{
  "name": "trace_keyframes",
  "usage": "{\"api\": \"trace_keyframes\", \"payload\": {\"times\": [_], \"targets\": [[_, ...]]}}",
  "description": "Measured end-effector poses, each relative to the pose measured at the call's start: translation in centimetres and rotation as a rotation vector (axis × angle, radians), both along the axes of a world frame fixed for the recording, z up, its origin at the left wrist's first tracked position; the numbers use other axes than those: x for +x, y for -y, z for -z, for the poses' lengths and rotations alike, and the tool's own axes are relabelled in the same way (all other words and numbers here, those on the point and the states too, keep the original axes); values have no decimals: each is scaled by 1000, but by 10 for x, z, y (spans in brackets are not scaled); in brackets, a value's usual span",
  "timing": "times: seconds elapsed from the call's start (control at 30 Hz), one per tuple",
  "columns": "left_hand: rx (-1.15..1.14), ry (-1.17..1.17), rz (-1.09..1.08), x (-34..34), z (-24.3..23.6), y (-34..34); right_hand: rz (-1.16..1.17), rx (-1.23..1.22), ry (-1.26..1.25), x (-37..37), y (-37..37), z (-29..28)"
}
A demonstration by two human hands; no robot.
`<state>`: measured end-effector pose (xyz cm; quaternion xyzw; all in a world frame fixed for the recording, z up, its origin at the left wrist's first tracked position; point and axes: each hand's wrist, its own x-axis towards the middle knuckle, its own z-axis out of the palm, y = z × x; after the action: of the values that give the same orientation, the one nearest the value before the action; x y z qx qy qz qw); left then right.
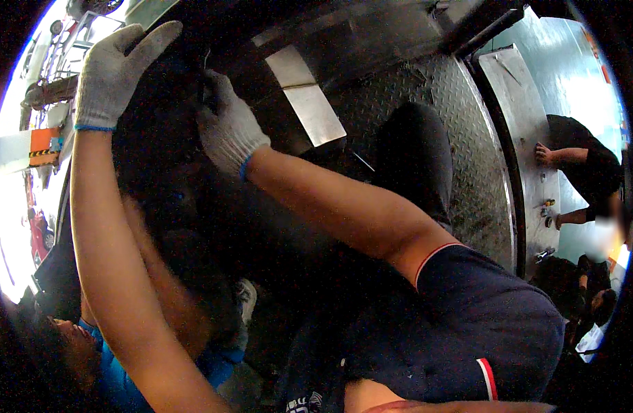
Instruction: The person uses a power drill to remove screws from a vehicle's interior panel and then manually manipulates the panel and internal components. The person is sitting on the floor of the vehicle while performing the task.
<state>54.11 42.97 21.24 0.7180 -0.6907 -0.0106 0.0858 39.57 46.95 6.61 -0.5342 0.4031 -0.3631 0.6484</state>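
My left hand (pixel 113 76), in a white knitted glove with a blue cuff, is raised at the upper left beside a dark surface. One digit points up and right, apart from the others, which are partly hidden; no held thing shows. My right hand (pixel 232 127), gloved the same way, reaches into the dark area right of it. Its fingers are curled round a slim dark thing (pixel 206 86) that stands up past them, too dim to name. A pale metal plate (pixel 304 96) lies just right of this hand.
Diamond-plate metal floor (pixel 468 138) spreads to the right, ending at a metal ledge (pixel 523 117). A co-worker in blue (pixel 113 365) is close at the lower left, beneath my left arm. Another person's hand (pixel 545 154) rests on the ledge, near small metal parts (pixel 548 206).
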Motion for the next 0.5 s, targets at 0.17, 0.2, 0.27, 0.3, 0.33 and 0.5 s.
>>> {"api": "trace_keyframes", "payload": {"times": [0.17,0.2,0.27,0.3,0.33,0.5], "targets": [[-35,4,29,4,5,6,81,-29,-4,26,-14,1],[-38,-4,34,6,6,6,71,-27,-3,20,-22,-2],[-37,-2,30,8,3,0,33,-7,39,9,-26,4],[-39,-4,32,6,4,-1,14,4,68,0,-19,18],[-40,-5,29,5,3,-2,11,-135,99,-13,-6,26],[-128,-44,43,1,5,-4,-254,-826,-377,-60,79,49]]}}
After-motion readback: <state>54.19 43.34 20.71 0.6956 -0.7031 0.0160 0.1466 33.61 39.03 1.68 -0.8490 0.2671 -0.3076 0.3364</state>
